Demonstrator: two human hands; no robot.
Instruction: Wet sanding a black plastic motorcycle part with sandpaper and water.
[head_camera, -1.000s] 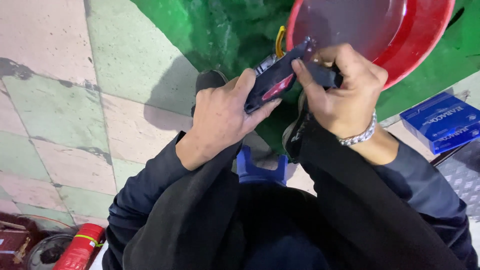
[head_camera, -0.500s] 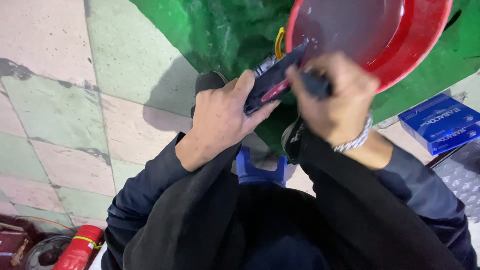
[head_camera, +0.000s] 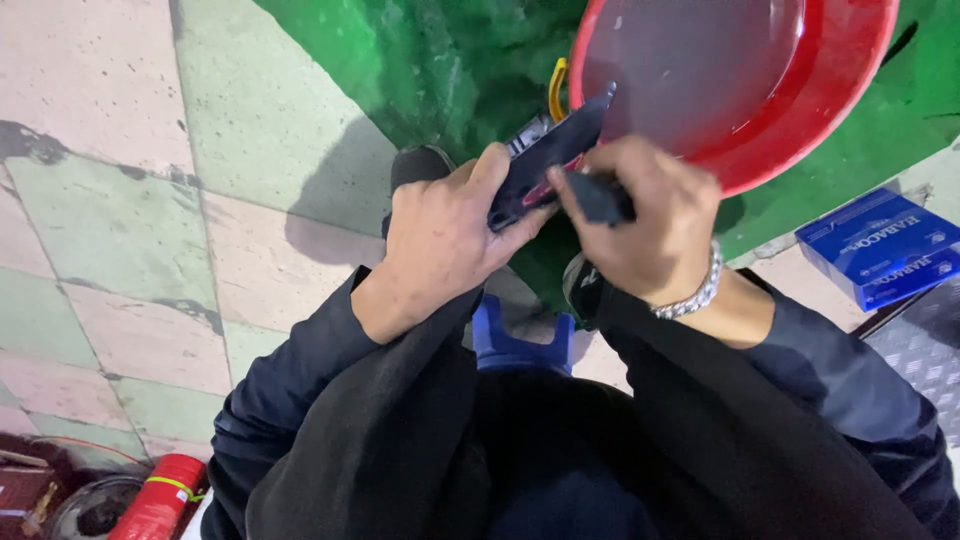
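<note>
While the dark-sleeved arms fill the nearest part of the view, a blue plastic stool (head_camera: 522, 345) shows between them, just below the two hands. To the left of the stool, close to the bottom edge, a red cylinder with a yellow band (head_camera: 158, 498) lies on the floor of pale pink and green tiles (head_camera: 110, 200).

Above the stool, the left hand (head_camera: 440, 235) is curled around a flat, dark, oblong plastic part (head_camera: 548, 152), which slants up and to the right. Its fingers are wrapped closed along the lower end of the part, and the thumb lies pressed along the near face, so the grip is tight rather than spread. Just to the right of it, touching the same part, the right hand (head_camera: 650, 220) is bunched almost into a fist, fingers pressed together around a small dark blue pad or cloth (head_camera: 598, 197) that sits against the part's surface. A silver chain bracelet (head_camera: 700, 290) circles that wrist.

Right of the stool and further out, a blue cardboard box (head_camera: 880, 245) lies on the ground. Beyond the hands, a round red plastic basin (head_camera: 850, 90) with water in it rests on green sheeting (head_camera: 440, 60), and the upper tip of the dark part overlaps its rim. A yellow handle-like piece (head_camera: 556, 88) pokes up just left of the basin.
</note>
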